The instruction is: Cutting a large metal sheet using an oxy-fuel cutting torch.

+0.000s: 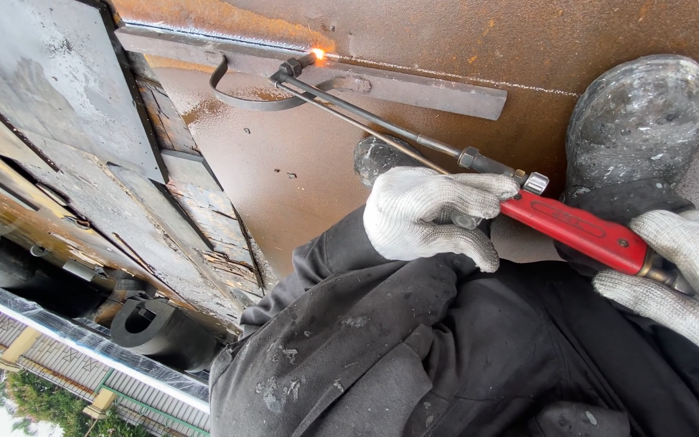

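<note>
My left hand (434, 214), in a white knit glove, grips the front of a cutting torch (576, 231) where its red handle meets the metal tubes. My right hand (681, 271), also gloved, holds the rear end of the red handle. The torch's thin tubes (374, 117) run up and left to the nozzle, where a small bright flame (318, 55) burns against a rusty steel plate (301, 170). The flame sits at the edge of a flat steel bar (422, 87) lying on the plate, next to a curved steel hook (244, 95).
My dark boot (637, 121) stands on the plate at the right; another boot toe (378, 154) shows behind the left hand. Dark work clothing (382, 348) fills the lower frame. Stacked rusty plates (82, 154) with lifting lugs (135, 320) lie at the left.
</note>
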